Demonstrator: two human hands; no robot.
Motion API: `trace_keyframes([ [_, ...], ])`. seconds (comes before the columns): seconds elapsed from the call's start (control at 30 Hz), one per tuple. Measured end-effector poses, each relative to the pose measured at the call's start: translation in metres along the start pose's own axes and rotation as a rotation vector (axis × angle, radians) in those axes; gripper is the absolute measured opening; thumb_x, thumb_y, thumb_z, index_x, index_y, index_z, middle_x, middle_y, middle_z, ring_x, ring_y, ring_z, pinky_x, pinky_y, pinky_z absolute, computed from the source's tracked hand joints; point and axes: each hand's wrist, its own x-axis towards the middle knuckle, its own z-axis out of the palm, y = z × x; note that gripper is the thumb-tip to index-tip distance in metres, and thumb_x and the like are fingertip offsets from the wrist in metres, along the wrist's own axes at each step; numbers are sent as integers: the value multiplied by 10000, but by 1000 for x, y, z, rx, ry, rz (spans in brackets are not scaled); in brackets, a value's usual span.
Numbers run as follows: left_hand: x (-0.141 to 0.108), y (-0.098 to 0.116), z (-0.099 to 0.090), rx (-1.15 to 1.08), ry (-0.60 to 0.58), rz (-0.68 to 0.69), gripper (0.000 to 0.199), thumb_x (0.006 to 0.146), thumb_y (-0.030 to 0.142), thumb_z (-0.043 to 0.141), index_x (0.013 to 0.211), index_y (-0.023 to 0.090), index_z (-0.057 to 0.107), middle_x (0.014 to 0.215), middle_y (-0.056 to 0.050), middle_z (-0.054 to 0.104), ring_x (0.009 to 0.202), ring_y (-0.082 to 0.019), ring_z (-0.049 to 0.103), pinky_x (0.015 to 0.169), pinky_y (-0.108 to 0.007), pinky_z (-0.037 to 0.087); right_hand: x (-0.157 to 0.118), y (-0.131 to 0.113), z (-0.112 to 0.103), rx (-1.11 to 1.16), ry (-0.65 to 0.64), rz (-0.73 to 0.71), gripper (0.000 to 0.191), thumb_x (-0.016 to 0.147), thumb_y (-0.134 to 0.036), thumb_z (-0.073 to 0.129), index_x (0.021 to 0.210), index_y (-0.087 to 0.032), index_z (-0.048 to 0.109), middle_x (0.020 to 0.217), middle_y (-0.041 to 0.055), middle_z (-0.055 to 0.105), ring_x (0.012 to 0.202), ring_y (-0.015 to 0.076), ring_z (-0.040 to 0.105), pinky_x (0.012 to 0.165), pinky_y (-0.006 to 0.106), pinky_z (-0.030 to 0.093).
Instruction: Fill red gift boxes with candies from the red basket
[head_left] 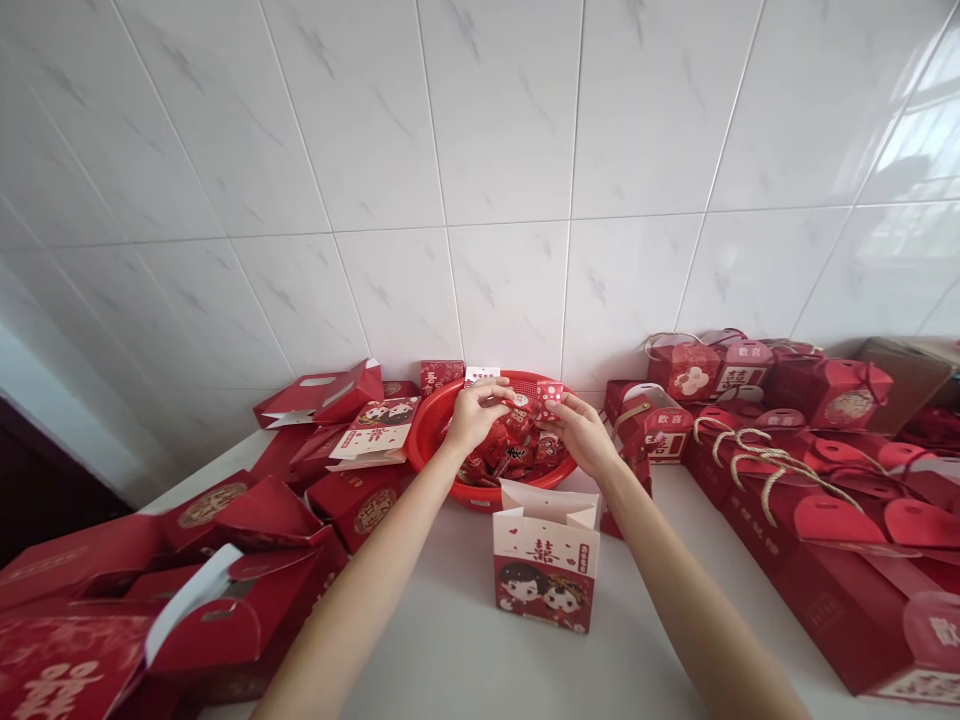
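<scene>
Both hands are raised over a red plastic basket [429, 440] heaped with red wrapped sweets [517, 455]. My right hand [585, 428] pinches a small red packet with white dots [550, 393] between thumb and fingers. The fingertips of my left hand [477, 412] close at a red wrapped sweet with a pale label [520, 402]; its far side merges with the heap behind. Just in front of the basket, an open-topped cardboard gift box [546, 575] stands upright, cream above and red below, printed with two cartoon faces. Its inside is mostly hidden by its front wall.
Red gift boxes [225, 620], some with raised flaps, crowd the left side of the white table [442, 650]. On the right are rows of closed red boxes [810, 570] with rope handles [772, 465]. A flattened printed box [375, 432] lies left of the basket. Behind rises a tiled wall [510, 290].
</scene>
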Motion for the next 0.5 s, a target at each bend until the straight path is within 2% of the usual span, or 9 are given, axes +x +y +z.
trace_keyframes([
  [0.13,0,0,0,9,4,43,157,685,124,622,693,208,754,1068,-57,760,1058,-233,688,965,-378,535,0,-1,0,4,-21,13,291,601,-403,898,723,-219,709,802,-5,697,788,175,644,841,374,532],
  [0.27,-1,3,2,25,-57,75,205,720,126,575,691,210,760,905,-39,778,942,-213,705,935,-366,547,-2,-5,0,-2,-70,36,280,606,-397,899,731,-227,715,830,-4,707,843,188,651,852,377,539],
  [0.33,-2,4,3,57,-106,89,225,726,114,563,708,206,767,908,-41,780,930,-208,704,924,-354,551,-4,-7,1,-31,-109,57,271,611,-384,897,769,-231,739,866,4,723,868,194,654,834,363,541],
  [0.4,-3,3,4,101,-154,96,261,731,92,548,787,198,780,981,-50,779,972,-210,701,940,-349,546,-4,-7,2,-56,-120,69,261,610,-357,899,780,-224,751,873,13,733,834,188,655,781,341,538],
  [0.5,-3,0,6,233,-257,46,417,789,76,513,1127,185,732,1130,-69,754,1084,-212,682,986,-357,529,-3,-5,2,-30,-68,49,257,592,-337,907,741,-205,745,818,19,729,749,169,643,718,319,523],
])
